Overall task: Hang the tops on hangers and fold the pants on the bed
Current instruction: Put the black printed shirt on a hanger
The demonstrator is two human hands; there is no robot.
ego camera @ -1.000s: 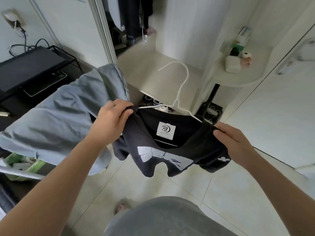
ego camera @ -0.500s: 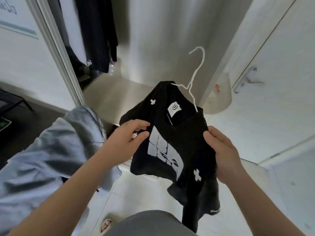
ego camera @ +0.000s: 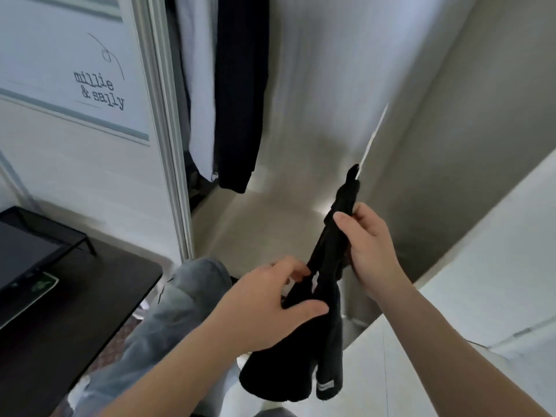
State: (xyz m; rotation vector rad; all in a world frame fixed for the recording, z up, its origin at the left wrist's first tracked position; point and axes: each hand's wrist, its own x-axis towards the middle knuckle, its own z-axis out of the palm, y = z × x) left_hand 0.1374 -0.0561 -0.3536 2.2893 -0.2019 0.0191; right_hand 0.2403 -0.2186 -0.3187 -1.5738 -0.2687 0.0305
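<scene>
A black top hangs on a white wire hanger, seen edge-on in front of the open wardrobe. The hanger's hook points up and is blurred. My right hand grips the top's upper part near the shoulder. My left hand pinches the black fabric lower down, thumb on the front. Light blue-grey jeans are draped over my left forearm.
Inside the wardrobe hang a black garment and a pale one, left of the hanger. A sliding door frame stands at the left. A dark desk with a black stand sits at lower left.
The view has lifted toward the wardrobe. The top has turned from facing me to edge-on and moved up and right; my left hand has dropped lower on the fabric.
</scene>
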